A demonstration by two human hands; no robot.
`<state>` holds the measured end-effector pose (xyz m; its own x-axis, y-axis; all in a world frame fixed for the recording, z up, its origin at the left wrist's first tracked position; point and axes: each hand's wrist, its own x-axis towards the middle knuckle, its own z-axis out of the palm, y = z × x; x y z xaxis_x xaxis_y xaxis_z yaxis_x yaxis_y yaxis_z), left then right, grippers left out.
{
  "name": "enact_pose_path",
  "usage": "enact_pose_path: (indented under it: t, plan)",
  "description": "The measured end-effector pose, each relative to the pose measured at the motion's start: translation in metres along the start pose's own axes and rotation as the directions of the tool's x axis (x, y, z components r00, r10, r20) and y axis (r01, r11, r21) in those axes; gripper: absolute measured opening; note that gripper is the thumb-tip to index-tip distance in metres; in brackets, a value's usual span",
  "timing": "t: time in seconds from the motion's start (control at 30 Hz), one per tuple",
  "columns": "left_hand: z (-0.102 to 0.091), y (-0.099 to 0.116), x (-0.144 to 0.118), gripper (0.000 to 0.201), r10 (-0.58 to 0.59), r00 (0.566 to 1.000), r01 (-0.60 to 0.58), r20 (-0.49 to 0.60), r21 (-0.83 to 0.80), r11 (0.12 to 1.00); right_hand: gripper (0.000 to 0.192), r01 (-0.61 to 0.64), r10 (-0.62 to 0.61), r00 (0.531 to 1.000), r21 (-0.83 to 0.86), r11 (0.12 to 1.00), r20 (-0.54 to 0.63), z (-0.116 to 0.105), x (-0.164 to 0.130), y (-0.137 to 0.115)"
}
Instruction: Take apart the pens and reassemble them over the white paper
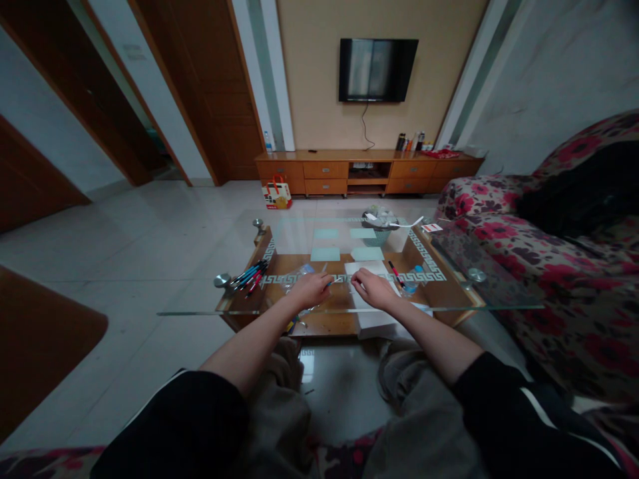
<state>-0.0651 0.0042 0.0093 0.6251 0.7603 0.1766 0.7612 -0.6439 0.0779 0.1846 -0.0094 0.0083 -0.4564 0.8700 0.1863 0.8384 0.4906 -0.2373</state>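
Resting on the glass tabletop (449,307), both hands sat near the front edge, close together. Left hand (310,289) was curled shut around a thin blue pen (327,282); only the tip end showed past the fingers, its long axis running roughly left to right and pointing toward the right hand. Right hand (373,289) lay loosely closed, knuckles up, pressing on a sheet of white paper (372,269); whether it pinched anything could not be told. A red pen (397,273) lay on the paper just beyond that hand, slanting away and to the left. A bundle of pens (249,275), blue and red, lay fanned at the tabletop's left end, tips aimed away and to the right. Tabletop was clear, flat glass with a pale key-pattern border over a wooden frame. Flowered sofa (519,246) stood to the right.
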Motion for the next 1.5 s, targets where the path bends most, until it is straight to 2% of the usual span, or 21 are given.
enact_pose_path:
  t: [0.13, 0.37, 0.73, 0.9, 1.03, 1.13, 1.2, 1.23, 1.33, 1.4, 1.43, 1.5]
  plan:
    - [0.003, -0.003, -0.001, 0.022, -0.031, 0.999, 0.031, -0.009, -0.037, 0.999, 0.016, 0.036, -0.037, 0.996, 0.005, 0.999, 0.084, 0.003, -0.001, 0.003]
    - [0.004, -0.003, 0.000, 0.019, -0.057, 0.998, 0.056, -0.011, -0.111, 0.992, 0.018, 0.051, -0.049, 0.990, -0.012, 0.999, 0.130, 0.002, -0.001, 0.002]
    - [0.003, -0.002, 0.000, 0.020, -0.033, 0.999, 0.033, -0.006, -0.018, 0.999, 0.018, 0.094, -0.086, 0.983, -0.040, 0.995, 0.159, 0.004, -0.001, 0.002]
    - [0.002, -0.002, -0.001, 0.019, -0.024, 1.000, 0.024, -0.009, -0.026, 0.999, 0.017, 0.078, -0.072, 0.984, -0.030, 0.996, 0.163, 0.004, -0.001, 0.003]
    - [0.003, -0.003, -0.001, 0.017, -0.031, 0.999, 0.029, -0.021, -0.099, 0.995, 0.018, 0.063, -0.057, 0.985, -0.033, 0.997, 0.162, 0.004, -0.001, 0.002]
    - [0.006, -0.003, 0.002, 0.015, -0.086, 0.994, 0.063, -0.067, -0.286, 0.956, 0.018, 0.052, -0.046, 0.985, -0.030, 0.998, 0.167, 0.003, 0.000, 0.002]
    - [0.008, -0.002, 0.006, 0.014, -0.189, 0.978, 0.116, -0.094, -0.508, 0.853, 0.018, 0.051, -0.045, 0.985, -0.028, 0.998, 0.165, 0.004, 0.000, 0.002]
    - [0.009, -0.001, 0.008, 0.012, -0.252, 0.964, 0.142, -0.087, -0.631, 0.763, 0.018, 0.051, -0.046, 0.986, -0.029, 0.998, 0.163, 0.005, 0.000, 0.003]
    - [0.013, 0.005, 0.012, 0.016, -0.364, 0.930, 0.194, 0.050, -0.907, 0.373, 0.017, 0.046, -0.040, 0.987, -0.039, 0.998, 0.154, 0.008, 0.001, 0.004]
    - [0.016, 0.009, 0.014, 0.018, -0.374, 0.909, 0.229, 0.182, -0.970, 0.084, 0.017, 0.037, -0.030, 0.988, -0.045, 0.998, 0.155, 0.010, 0.001, 0.005]
    - [0.017, 0.010, 0.015, 0.018, -0.369, 0.901, 0.236, 0.229, -0.971, -0.029, 0.017, 0.033, -0.025, 0.987, -0.046, 0.998, 0.158, 0.010, 0.001, 0.005]
    - [0.018, 0.013, 0.016, 0.018, -0.377, 0.886, 0.224, 0.270, -0.961, -0.161, 0.017, 0.029, -0.021, 0.986, -0.048, 0.998, 0.168, 0.011, 0.002, 0.005]
